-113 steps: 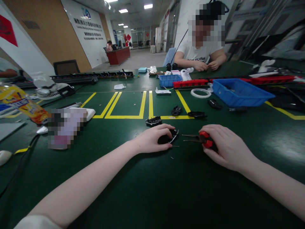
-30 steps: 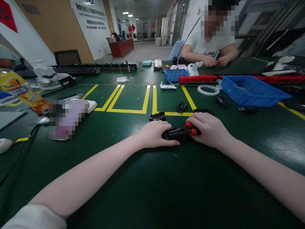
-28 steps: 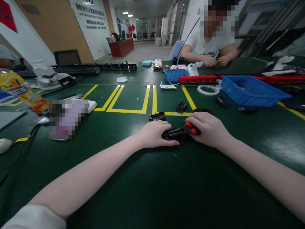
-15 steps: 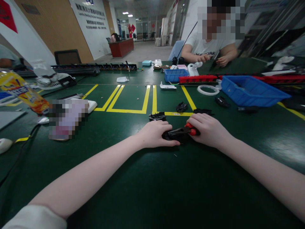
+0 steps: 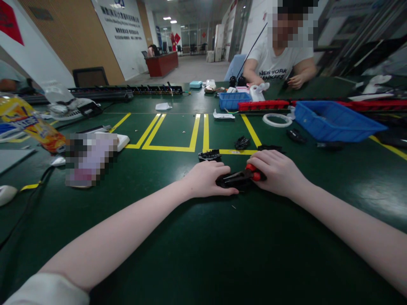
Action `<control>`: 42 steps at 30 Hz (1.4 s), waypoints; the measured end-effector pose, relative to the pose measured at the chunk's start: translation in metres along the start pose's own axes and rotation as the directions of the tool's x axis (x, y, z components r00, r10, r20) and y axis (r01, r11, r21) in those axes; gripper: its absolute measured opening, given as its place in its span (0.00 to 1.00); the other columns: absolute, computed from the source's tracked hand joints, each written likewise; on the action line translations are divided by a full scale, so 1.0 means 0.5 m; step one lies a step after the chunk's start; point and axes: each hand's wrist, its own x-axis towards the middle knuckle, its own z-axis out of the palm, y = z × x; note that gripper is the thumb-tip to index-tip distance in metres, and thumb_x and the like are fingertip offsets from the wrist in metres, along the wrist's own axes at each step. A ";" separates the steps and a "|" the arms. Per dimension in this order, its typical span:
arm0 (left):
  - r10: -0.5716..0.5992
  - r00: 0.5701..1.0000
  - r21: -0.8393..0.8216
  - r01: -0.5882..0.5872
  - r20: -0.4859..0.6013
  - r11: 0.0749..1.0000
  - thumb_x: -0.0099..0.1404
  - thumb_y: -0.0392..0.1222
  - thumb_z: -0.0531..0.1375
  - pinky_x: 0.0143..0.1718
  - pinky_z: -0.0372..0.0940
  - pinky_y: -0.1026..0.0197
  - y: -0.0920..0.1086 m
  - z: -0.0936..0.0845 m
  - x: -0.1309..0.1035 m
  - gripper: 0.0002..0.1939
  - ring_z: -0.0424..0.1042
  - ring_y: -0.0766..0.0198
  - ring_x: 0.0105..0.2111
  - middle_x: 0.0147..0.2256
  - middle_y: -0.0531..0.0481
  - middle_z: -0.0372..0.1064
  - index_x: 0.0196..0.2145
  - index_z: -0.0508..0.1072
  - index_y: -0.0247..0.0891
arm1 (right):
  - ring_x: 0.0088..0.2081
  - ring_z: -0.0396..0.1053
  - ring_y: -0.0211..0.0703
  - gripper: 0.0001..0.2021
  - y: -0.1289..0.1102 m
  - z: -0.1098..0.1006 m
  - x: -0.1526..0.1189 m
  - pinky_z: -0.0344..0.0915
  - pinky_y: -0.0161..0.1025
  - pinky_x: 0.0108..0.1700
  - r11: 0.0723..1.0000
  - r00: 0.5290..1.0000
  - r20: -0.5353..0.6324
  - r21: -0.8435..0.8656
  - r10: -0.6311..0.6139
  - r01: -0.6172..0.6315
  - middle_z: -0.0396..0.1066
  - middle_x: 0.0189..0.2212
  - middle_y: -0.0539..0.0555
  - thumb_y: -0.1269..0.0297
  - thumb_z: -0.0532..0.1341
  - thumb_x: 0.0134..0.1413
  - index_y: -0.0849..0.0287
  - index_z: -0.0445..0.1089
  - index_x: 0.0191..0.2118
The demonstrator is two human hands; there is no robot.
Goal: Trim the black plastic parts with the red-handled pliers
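Observation:
In the head view, my right hand (image 5: pixel 276 171) is closed around the red-and-black handles of a pair of pliers (image 5: pixel 251 173). The tool's dark head points left, against a black plastic part (image 5: pixel 228 180). My left hand (image 5: pixel 208 178) grips that part from the left, thumb below and fingers above. Where the jaws meet the part is too dark to make out. Just beyond my left hand lies a black toothed piece (image 5: pixel 210 155). Farther back are a clump of black pieces (image 5: pixel 242 142) and a flat black piece (image 5: pixel 270 148).
A blue bin (image 5: pixel 338 123) stands at the right, beside a roll of white tape (image 5: pixel 277 120). A smaller blue bin (image 5: pixel 234 101) and a red rail (image 5: pixel 263 105) lie farther back. On the left are a phone (image 5: pixel 93 159) and a drink bottle (image 5: pixel 30 120). A co-worker (image 5: pixel 280 65) sits opposite.
My hands and the pliers have barely moved, with only a slight shift to the left. The co-worker opposite has shifted posture, showing more of the shirt's lettering.

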 end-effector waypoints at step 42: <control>0.008 1.000 0.034 -0.008 -0.005 0.999 0.66 0.63 0.59 0.29 0.56 0.62 0.002 0.001 -0.001 0.23 0.65 0.62 0.30 0.31 0.51 0.67 0.30 0.66 0.38 | 0.36 0.70 0.51 0.06 -0.005 -0.007 0.001 0.68 0.44 0.38 0.999 1.000 0.014 -0.042 0.004 -0.003 0.73 0.34 0.60 0.70 0.59 0.49 0.60 0.69 0.36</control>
